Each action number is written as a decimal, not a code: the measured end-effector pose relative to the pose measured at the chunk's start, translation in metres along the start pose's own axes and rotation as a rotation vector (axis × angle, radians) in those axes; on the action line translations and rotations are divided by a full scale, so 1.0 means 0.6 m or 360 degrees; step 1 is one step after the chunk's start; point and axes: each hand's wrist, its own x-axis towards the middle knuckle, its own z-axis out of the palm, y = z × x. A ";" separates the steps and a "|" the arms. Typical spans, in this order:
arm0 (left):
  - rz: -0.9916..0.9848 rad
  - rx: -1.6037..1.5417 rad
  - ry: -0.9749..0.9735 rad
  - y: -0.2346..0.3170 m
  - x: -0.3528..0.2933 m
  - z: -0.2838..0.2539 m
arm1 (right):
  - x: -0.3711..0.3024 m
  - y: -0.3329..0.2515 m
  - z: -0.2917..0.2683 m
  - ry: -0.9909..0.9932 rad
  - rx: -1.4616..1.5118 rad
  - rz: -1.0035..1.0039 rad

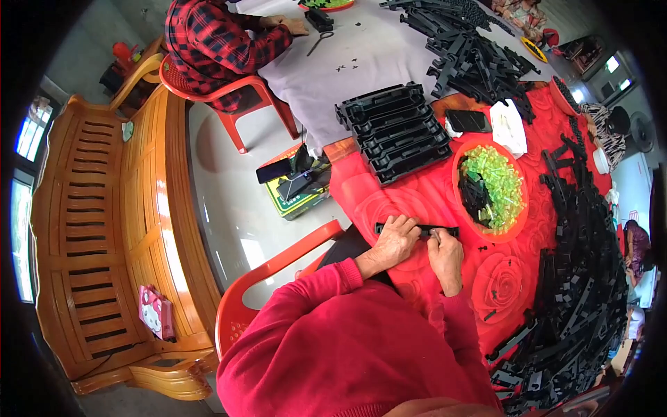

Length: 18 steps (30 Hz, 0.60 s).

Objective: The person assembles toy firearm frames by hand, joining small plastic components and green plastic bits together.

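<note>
A long, narrow black plastic part (453, 231) lies crosswise at the near edge of the red tablecloth. My left hand (394, 242) is closed over its left half and steadies it against the table. On its right half, the fingers of my right hand (445, 258) are pinched together close against the part; whatever is between them is too small to make out. Just beyond my right hand stands an orange-red bowl (456, 197) with many small yellow-green translucent pieces (501, 182) and some black pieces (474, 194) in it.
Beyond my hands sits a stack of black plastic parts (396, 132). A phone (467, 121) and white tissue (508, 128) lie near it. Loose black parts (577, 299) heap up on the right. Across the table, a person in a plaid shirt (215, 38) sits near scissors (320, 43).
</note>
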 end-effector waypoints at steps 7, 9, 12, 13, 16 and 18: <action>0.0096 -0.0109 -0.0031 -0.011 -0.003 -0.008 | -0.012 0.004 -0.012 -0.0122 0.0032 -0.0186; 0.0136 -0.0195 -0.0097 -0.014 -0.005 -0.010 | -0.022 0.001 -0.017 -0.0218 0.0159 -0.0214; 0.0176 -0.0222 -0.0026 -0.011 -0.005 -0.014 | -0.034 -0.004 -0.035 -0.0166 0.0357 -0.0138; 0.0165 -0.0195 -0.0034 -0.007 0.001 -0.019 | -0.037 -0.005 -0.040 -0.0103 0.0505 -0.0050; 0.0138 -0.0111 0.0019 -0.003 0.000 -0.014 | -0.028 0.005 -0.051 -0.0004 0.0411 -0.0105; 0.0126 0.0011 0.0101 -0.001 -0.001 -0.015 | -0.023 0.008 -0.062 0.0008 0.0351 -0.0135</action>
